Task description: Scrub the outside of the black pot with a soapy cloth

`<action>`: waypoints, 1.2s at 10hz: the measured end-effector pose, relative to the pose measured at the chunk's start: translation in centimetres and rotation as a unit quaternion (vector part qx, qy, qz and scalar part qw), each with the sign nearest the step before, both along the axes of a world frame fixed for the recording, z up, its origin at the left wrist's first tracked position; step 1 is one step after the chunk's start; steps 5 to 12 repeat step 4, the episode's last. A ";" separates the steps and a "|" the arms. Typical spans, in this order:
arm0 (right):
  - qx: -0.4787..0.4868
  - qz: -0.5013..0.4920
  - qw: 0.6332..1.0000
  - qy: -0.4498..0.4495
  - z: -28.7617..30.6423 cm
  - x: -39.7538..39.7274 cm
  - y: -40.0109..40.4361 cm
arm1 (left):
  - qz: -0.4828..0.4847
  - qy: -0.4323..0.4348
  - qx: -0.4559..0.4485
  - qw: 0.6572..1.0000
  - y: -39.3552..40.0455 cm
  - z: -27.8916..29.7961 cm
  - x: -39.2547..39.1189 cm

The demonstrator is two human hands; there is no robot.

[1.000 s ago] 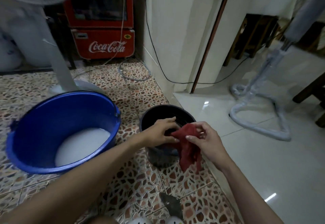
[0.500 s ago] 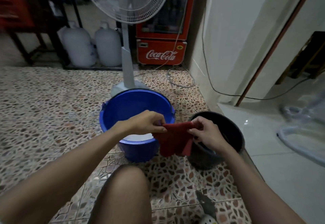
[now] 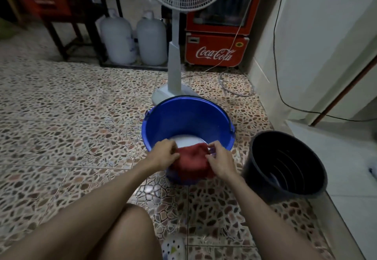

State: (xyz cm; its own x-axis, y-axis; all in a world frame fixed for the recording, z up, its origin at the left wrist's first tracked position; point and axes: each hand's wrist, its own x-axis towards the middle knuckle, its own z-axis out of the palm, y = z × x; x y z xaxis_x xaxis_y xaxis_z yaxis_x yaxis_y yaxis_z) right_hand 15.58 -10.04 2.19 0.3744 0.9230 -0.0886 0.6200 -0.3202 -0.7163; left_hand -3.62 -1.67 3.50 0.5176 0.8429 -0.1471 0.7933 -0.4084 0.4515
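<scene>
A red cloth, nubby and crumpled into soft folds, is held over the near rim of a round blue plastic bucket. The left hand has its grip curled round the cloth's left edge, and the right hand pinches its right edge with bent fingers. Inside the bucket, smooth glossy walls slope down to a pale, foamy white pool at the bottom. The black pot stands on the floor just to the right of the bucket, apart from both hands; it is a deep round vessel, matte and dark, its inner wall ringed with faint ridges, leaning slightly to the left. Both vessels sit on a floor of glossy tiles patterned like brown and cream pebbles, which meets plain white tiles at the right edge beside the pot. Behind the bucket rises a white pedestal fan with a wire cage, then two translucent water jugs and a red Coca-Cola cooler. A black cable trails down the cream wall.
</scene>
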 end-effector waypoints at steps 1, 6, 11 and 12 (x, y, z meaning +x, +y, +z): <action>0.005 0.131 0.978 -0.160 -2.3 0.0 -1.5 | -0.120 0.046 -0.007 0.992 -0.9 -2.0 0.5; -0.019 0.156 0.959 -0.237 -1.5 1.6 -0.9 | -0.162 0.073 0.017 0.984 -0.3 -2.5 1.6; -0.019 0.156 0.959 -0.237 -1.5 1.6 -0.9 | -0.162 0.073 0.017 0.984 -0.3 -2.5 1.6; -0.019 0.156 0.959 -0.237 -1.5 1.6 -0.9 | -0.162 0.073 0.017 0.984 -0.3 -2.5 1.6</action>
